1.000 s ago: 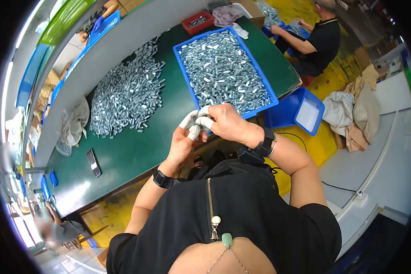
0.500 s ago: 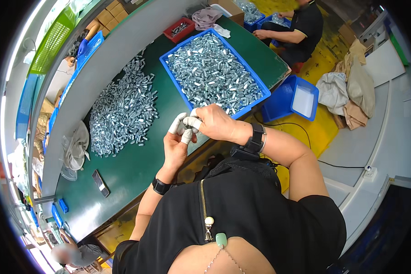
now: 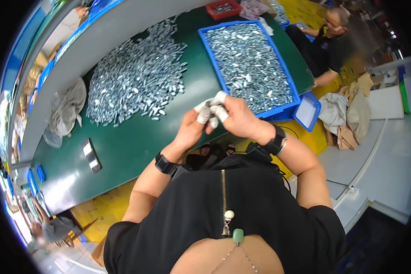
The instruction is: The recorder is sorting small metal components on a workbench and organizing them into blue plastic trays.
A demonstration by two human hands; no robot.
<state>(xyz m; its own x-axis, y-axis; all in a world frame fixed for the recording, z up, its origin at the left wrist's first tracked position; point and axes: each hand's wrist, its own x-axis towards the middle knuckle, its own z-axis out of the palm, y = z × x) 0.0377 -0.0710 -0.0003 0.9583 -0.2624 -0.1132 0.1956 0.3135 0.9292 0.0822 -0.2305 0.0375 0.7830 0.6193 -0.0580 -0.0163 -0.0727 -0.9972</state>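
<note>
Just above the near edge of the green table point(image 3: 128, 148), by the near left corner of the blue tray point(image 3: 278, 111), the left hand point(image 3: 189, 128) and the right hand point(image 3: 243, 118) are being held together. The fingers of both are being curled almost closed, and a small grey piece point(image 3: 208, 105) is being pinched between the fingertips in white finger covers point(image 3: 204, 115); its outline is being blurred, and which hand is bearing more of the grip cannot be told. Compared with half a second ago, the left hand is being tipped further toward the right one, while the same meeting of fingertips is being kept.

Loose metal pieces point(image 3: 249, 64) are being held in the tray, and a wide pile point(image 3: 132, 75) is being left spread toward the table's far edge, both unchanged. Near the left end, a phone point(image 3: 91, 156) is being left lying; a grey cloth point(image 3: 69, 109) is being kept at the far edge, and a red tray point(image 3: 226, 15) is being kept beyond the blue one.

The clearest change is being shown at the right end: the co-worker's hand point(image 3: 325, 78), earlier being held among blue tubs, is now being held beside the table's near right corner.
</note>
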